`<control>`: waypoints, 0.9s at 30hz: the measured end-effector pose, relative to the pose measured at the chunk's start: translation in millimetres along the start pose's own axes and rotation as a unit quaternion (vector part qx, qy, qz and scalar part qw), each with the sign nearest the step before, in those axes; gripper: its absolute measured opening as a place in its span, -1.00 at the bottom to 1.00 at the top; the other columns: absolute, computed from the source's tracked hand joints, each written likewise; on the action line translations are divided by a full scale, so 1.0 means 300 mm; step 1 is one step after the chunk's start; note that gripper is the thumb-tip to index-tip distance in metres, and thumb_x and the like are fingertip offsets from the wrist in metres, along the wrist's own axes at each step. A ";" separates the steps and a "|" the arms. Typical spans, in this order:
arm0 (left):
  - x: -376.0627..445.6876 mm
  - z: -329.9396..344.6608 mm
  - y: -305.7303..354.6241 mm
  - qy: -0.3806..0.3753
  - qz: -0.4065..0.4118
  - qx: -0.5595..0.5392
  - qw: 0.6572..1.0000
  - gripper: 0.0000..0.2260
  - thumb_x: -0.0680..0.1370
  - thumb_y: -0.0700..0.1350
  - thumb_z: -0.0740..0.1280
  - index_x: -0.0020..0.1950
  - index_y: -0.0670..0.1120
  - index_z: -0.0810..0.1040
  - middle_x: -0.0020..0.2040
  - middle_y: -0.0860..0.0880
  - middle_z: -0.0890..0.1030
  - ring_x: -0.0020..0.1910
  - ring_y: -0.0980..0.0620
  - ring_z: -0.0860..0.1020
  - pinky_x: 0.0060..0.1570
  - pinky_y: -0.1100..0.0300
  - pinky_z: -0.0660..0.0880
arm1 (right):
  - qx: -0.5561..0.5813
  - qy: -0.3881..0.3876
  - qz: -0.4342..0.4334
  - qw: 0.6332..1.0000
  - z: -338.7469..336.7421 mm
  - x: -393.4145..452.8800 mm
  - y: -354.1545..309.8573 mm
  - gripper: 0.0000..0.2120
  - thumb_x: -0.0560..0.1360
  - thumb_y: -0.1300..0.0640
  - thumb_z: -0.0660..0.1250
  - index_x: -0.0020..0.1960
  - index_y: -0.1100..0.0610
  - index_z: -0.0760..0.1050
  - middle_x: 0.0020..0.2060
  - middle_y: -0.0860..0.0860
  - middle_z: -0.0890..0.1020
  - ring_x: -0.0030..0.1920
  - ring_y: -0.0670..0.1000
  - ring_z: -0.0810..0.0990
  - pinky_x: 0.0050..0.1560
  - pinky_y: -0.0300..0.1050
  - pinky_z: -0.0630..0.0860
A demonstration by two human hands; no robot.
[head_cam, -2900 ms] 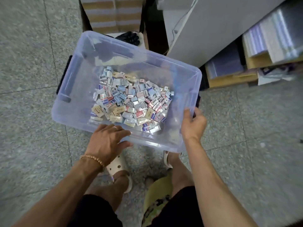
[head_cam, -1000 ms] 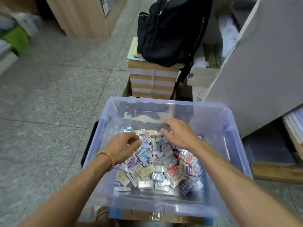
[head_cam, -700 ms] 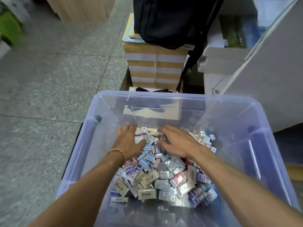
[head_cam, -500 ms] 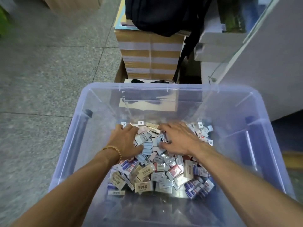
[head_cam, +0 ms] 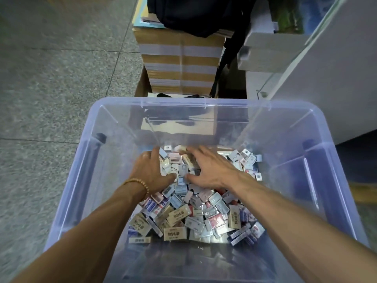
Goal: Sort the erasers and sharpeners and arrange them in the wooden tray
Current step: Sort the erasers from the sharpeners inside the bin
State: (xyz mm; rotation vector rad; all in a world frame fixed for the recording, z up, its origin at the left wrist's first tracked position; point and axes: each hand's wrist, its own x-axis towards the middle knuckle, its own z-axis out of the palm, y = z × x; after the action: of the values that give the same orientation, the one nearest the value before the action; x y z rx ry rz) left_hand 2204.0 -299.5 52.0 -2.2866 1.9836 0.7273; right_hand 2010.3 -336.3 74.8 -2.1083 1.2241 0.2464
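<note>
Head cam looks down into a clear bin [head_cam: 330, 180] that fills most of the shot, with a heap of small packs [head_cam: 195, 209] in the middle of its floor, erasers and sharpeners all jumbled together, some beige, some blue and white, a couple red. Both hands are down in the far part of the heap, around 12 o'clock of the pile. Left hand [head_cam: 152, 170] lies palm down with fingers spread flat over the packs, bead bracelet [head_cam: 138, 183] on the wrist. Right hand [head_cam: 210, 170] sits just beside it at 1 o'clock, fingers splayed and slightly bent, pressing on the packs too, thumb nearly touching the left thumb. Neither hand looks clamped on anything, though I can't see under the palms. Past the bin at 12 o'clock there's a striped carton stack [head_cam: 179, 64] with a black bag [head_cam: 195, 15] on top, grey tile floor [head_cam: 51, 88] at 9 to 11 o'clock.
</note>
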 end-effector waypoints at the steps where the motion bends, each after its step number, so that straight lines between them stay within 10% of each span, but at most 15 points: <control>1: 0.005 0.004 -0.002 -0.020 -0.002 0.002 1.000 -0.27 0.35 0.20 0.44 0.41 -0.05 0.27 0.23 -0.18 0.46 0.21 -0.17 0.38 0.15 0.02 0.42 | -0.008 0.000 -0.001 1.000 0.010 0.004 0.003 -0.15 0.49 -0.18 0.39 0.61 0.05 0.02 0.52 0.14 0.25 0.49 0.14 0.27 0.49 0.08 0.22; 12: 0.029 -0.036 0.024 -0.139 -0.008 -0.061 0.988 -0.01 -0.03 0.19 0.59 0.32 -0.03 0.30 0.08 -0.08 0.56 0.00 -0.08 0.57 0.01 -0.02 0.60 | 0.009 -0.031 0.017 0.999 0.026 0.013 0.030 -0.40 0.46 -0.12 0.48 0.34 0.04 0.27 0.07 -0.04 0.53 -0.02 0.01 0.53 0.05 -0.07 0.49; 18: 0.010 -0.066 0.045 -0.184 0.009 -0.071 0.980 -0.28 0.24 -0.05 0.63 0.30 -0.04 0.36 0.14 -0.07 0.52 0.02 -0.06 0.54 -0.02 0.10 0.54 | -0.024 -0.060 0.002 0.998 0.012 -0.019 0.012 -0.61 0.46 -0.03 0.45 0.21 0.01 0.39 -0.01 -0.10 0.46 0.08 -0.06 0.34 0.14 -0.01 0.40; 22: -0.066 -0.044 0.051 -0.145 0.068 0.078 0.984 -0.44 0.30 0.09 0.57 0.23 -0.02 0.49 0.27 -0.05 0.35 0.15 -0.03 0.39 0.14 0.07 0.50 | -0.050 -0.066 -0.012 0.996 -0.002 -0.071 0.017 -0.88 0.50 0.16 0.37 -0.05 0.04 0.44 -0.12 0.01 0.55 -0.07 0.07 0.57 -0.13 -0.11 0.53; 27: -0.119 -0.107 0.046 -0.190 0.092 0.096 0.973 -0.62 0.35 0.05 0.53 0.06 0.04 0.45 0.02 0.01 0.45 -0.02 0.02 0.43 -0.09 0.21 0.44 | -0.055 -0.172 0.012 0.983 0.033 -0.202 0.033 -0.87 0.53 0.18 0.36 -0.10 0.00 0.45 -0.11 -0.03 0.54 -0.11 -0.04 0.55 -0.03 -0.13 0.57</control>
State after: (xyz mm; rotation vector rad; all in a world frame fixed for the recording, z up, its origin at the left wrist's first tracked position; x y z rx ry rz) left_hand 2198.8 -279.1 97.4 -1.7217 1.9930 0.8646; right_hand 1970.8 -291.0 91.5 -2.0345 1.0495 0.6734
